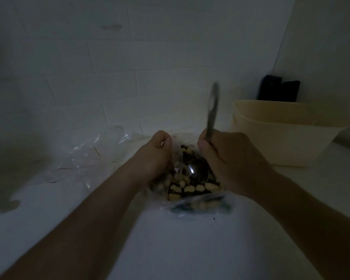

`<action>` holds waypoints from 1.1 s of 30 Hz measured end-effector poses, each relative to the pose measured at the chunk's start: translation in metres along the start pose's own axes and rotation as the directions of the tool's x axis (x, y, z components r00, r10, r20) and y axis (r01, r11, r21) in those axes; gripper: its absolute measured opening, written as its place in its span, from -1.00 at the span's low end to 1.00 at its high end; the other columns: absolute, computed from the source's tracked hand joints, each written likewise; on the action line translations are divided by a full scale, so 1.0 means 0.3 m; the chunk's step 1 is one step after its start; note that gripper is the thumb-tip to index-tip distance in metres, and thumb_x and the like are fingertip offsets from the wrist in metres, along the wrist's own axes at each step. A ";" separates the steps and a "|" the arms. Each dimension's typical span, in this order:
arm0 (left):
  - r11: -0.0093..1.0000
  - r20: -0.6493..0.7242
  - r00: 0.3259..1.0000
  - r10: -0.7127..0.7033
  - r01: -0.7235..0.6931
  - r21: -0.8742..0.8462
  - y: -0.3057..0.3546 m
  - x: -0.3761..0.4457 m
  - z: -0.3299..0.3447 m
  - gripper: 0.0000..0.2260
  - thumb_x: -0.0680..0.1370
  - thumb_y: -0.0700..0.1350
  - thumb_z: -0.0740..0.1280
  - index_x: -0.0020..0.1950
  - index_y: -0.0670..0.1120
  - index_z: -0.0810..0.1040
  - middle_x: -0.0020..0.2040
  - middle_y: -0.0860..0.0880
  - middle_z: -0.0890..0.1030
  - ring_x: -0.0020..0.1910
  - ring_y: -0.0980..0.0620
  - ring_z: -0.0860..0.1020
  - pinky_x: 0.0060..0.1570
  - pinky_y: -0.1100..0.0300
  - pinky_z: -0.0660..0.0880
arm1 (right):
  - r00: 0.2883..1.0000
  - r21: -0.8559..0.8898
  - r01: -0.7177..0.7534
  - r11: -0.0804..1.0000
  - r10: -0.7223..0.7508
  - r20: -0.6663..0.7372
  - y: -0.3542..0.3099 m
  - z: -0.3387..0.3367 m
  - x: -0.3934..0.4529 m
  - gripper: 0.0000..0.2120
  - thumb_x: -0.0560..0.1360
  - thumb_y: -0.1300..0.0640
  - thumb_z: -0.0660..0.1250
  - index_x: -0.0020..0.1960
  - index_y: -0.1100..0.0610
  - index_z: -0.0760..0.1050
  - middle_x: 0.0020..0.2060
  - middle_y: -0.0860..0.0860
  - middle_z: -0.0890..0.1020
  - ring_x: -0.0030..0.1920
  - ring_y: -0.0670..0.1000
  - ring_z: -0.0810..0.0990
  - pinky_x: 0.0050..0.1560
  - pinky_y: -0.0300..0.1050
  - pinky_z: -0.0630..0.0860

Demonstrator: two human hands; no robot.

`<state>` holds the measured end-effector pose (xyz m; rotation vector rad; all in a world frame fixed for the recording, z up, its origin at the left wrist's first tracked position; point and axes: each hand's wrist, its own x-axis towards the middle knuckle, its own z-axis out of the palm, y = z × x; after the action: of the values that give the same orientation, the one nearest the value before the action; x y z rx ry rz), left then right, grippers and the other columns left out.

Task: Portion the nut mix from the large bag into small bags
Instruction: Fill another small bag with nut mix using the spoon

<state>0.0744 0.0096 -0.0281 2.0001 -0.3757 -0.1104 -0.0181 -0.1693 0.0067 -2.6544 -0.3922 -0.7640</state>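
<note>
Dim light, blurred spoon handle. Left hand [157, 150] curled round the plastic rim of the large bag [192, 201], pinching it open on the white bench [170, 249]. Right hand [228, 160] gripping the spoon [211, 118] in a fist, handle up, bowl down among the nut mix [187, 187] inside the bag, between the two hands. Small bags [93, 156], clear and crumpled, lying well apart to the left by the tiled wall [109, 67]; cream tub [287, 134] to the right, dark object [278, 90] behind it.

Likely trouble, as a judgement: thin rim slipping from the left pinch, mouth collapsing onto the spoon, nuts spilling across the bench. Overloaded scoop shedding pieces on the long carry to the small bags, since none stands open near the big one. Limp small bag folding shut at the pour. Poor light hiding strays.

No brand, label or writing readable anywhere; print on the bag, if any, too dark and blurred to make out.
</note>
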 end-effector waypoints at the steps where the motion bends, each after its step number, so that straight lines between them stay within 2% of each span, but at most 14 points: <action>1: 1.000 -0.033 0.999 0.004 -0.003 0.006 0.001 -0.001 0.006 -0.79 0.75 0.03 0.08 -0.02 0.04 0.40 -0.25 -0.06 0.53 -0.28 -0.06 0.47 -0.25 0.12 0.40 | 0.998 0.053 -0.029 0.998 0.032 -0.046 0.000 0.007 -0.005 -0.74 0.71 0.00 0.11 -0.10 0.01 0.44 -0.45 -0.08 0.51 -0.47 -0.12 0.51 -0.41 -0.27 0.41; 3: 0.998 -0.107 0.994 0.003 -0.010 -0.059 0.005 -0.004 0.019 -0.80 0.74 0.05 0.09 0.00 0.03 0.41 -0.20 -0.11 0.61 -0.27 -0.12 0.53 -0.24 0.04 0.47 | 0.990 0.173 -0.125 0.977 0.134 -0.043 -0.004 0.026 -0.013 -0.68 0.71 0.00 0.11 -0.14 0.08 0.47 -0.44 -0.01 0.58 -0.47 -0.05 0.55 -0.42 -0.18 0.47; 5: 0.975 -0.137 0.990 -0.022 -0.009 -0.223 0.015 -0.010 0.030 -0.79 0.74 0.09 0.12 0.04 0.01 0.42 -0.06 -0.21 0.68 -0.22 -0.15 0.60 -0.21 -0.06 0.51 | 0.966 0.284 -0.257 0.924 0.258 0.035 -0.015 0.052 -0.020 -0.65 0.72 0.00 0.12 -0.15 0.10 0.50 -0.40 0.05 0.64 -0.46 0.00 0.60 -0.37 -0.06 0.55; 7: 0.921 -0.132 0.989 -0.062 0.006 -0.390 0.028 -0.016 0.040 -0.79 0.75 0.07 0.14 0.07 -0.03 0.42 0.04 -0.23 0.69 -0.20 -0.12 0.61 -0.19 -0.04 0.50 | 0.924 0.388 -0.374 0.843 0.373 0.080 -0.017 0.069 -0.023 -0.67 0.72 0.01 0.15 -0.14 0.08 0.53 -0.38 0.04 0.67 -0.44 0.02 0.62 -0.39 -0.08 0.57; 9: 0.896 -0.145 0.987 -0.070 -0.001 -0.444 0.032 -0.016 0.041 -0.80 0.75 0.04 0.14 0.06 -0.04 0.43 0.05 -0.15 0.71 -0.22 -0.03 0.63 -0.18 0.03 0.55 | 0.891 0.470 -0.442 0.764 0.436 0.128 -0.011 0.076 -0.020 -0.71 0.71 0.05 0.18 -0.14 0.04 0.53 -0.37 0.02 0.68 -0.44 0.00 0.63 -0.44 -0.17 0.52; 11: 0.915 -0.175 0.984 -0.036 -0.039 -0.403 0.025 -0.010 0.037 -0.78 0.73 0.08 0.19 0.06 -0.05 0.44 -0.01 -0.09 0.72 -0.26 0.02 0.59 -0.18 0.06 0.52 | 0.853 0.532 -0.506 0.680 0.486 0.190 -0.001 0.084 -0.016 -0.75 0.69 0.08 0.20 -0.12 0.04 0.54 -0.36 0.04 0.69 -0.43 0.01 0.63 -0.42 -0.17 0.49; 13: 0.930 -0.192 0.981 0.038 -0.105 -0.352 0.015 -0.006 0.033 -0.76 0.68 0.09 0.32 0.03 -0.07 0.45 -0.09 -0.10 0.68 -0.23 0.03 0.54 -0.12 0.05 0.49 | 0.809 0.576 -0.565 0.591 0.535 0.245 0.013 0.087 -0.010 -0.77 0.67 0.10 0.22 -0.11 0.08 0.56 -0.37 0.08 0.69 -0.43 0.05 0.63 -0.43 -0.16 0.48; 14: 0.938 -0.193 0.978 0.077 -0.137 -0.319 0.011 -0.007 0.029 -0.75 0.64 0.09 0.39 0.00 -0.06 0.45 -0.15 -0.03 0.66 -0.22 0.06 0.55 -0.08 0.07 0.50 | 0.796 0.589 -0.578 0.564 0.549 0.255 0.019 0.085 -0.006 -0.77 0.67 0.11 0.22 -0.11 0.11 0.56 -0.38 0.10 0.69 -0.44 0.07 0.62 -0.44 -0.16 0.48; 17: 0.963 -0.210 0.959 0.189 -0.223 -0.154 0.009 -0.016 0.020 -0.73 0.54 0.09 0.51 0.01 -0.01 0.48 -0.10 0.09 0.67 -0.11 0.08 0.64 -0.06 0.15 0.57 | 0.784 0.644 -0.571 0.508 0.571 0.244 0.040 0.060 0.005 -0.78 0.67 0.17 0.22 -0.10 0.18 0.54 -0.42 0.14 0.66 -0.48 0.10 0.58 -0.49 -0.15 0.45; 20: 0.963 -0.229 0.943 0.242 -0.262 -0.061 0.016 -0.028 0.007 -0.59 0.49 0.11 0.55 0.21 0.12 0.44 -0.01 0.13 0.67 -0.12 0.19 0.64 -0.16 0.32 0.52 | 0.802 0.621 -0.539 0.569 0.572 0.171 0.057 0.010 0.010 -0.79 0.67 0.18 0.21 -0.10 0.18 0.53 -0.42 0.15 0.66 -0.50 0.07 0.58 -0.51 -0.14 0.46; 23: 0.965 -0.241 0.949 0.202 -0.235 -0.116 0.010 -0.020 -0.003 -0.33 0.44 0.07 0.61 0.46 0.16 0.38 0.08 0.14 0.68 -0.07 0.29 0.65 -0.20 0.48 0.50 | 0.823 0.535 -0.512 0.672 0.562 0.082 0.080 -0.044 0.009 -0.77 0.69 0.13 0.21 -0.10 0.15 0.53 -0.41 0.11 0.66 -0.48 0.05 0.60 -0.49 -0.16 0.47; 25: 0.952 -0.221 0.959 0.176 -0.223 -0.210 0.002 -0.007 -0.004 -0.34 0.40 0.00 0.66 0.45 0.06 0.50 0.11 0.08 0.70 -0.05 0.28 0.66 -0.15 0.46 0.52 | 0.826 0.495 -0.508 0.705 0.562 0.047 0.101 -0.073 0.008 -0.77 0.70 0.12 0.21 -0.09 0.14 0.53 -0.41 0.10 0.67 -0.47 0.06 0.61 -0.47 -0.12 0.48; 28: 0.909 -0.162 0.979 0.127 -0.180 -0.376 -0.019 0.015 -0.001 -0.36 0.30 -0.08 0.70 0.35 -0.06 0.62 0.14 0.06 0.74 0.10 0.11 0.71 0.00 0.25 0.62 | 0.817 0.483 -0.508 0.713 0.577 0.006 0.121 -0.104 0.010 -0.77 0.69 0.12 0.22 -0.12 0.12 0.52 -0.42 0.09 0.66 -0.48 0.06 0.61 -0.41 -0.07 0.48; 33: 0.854 -0.097 0.990 0.104 -0.139 -0.501 -0.019 0.017 0.002 -0.43 0.27 -0.12 0.64 0.28 -0.09 0.66 0.14 -0.04 0.75 0.14 -0.17 0.70 -0.04 0.21 0.63 | 0.810 0.480 -0.489 0.728 0.584 -0.060 0.120 -0.164 0.020 -0.76 0.69 0.12 0.22 -0.11 0.13 0.54 -0.42 0.07 0.66 -0.48 0.07 0.62 -0.41 -0.07 0.49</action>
<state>0.0804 0.0096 -0.0329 1.4482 -0.3840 -0.0544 -0.0229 -0.2205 0.0399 -2.0553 0.2480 -0.6476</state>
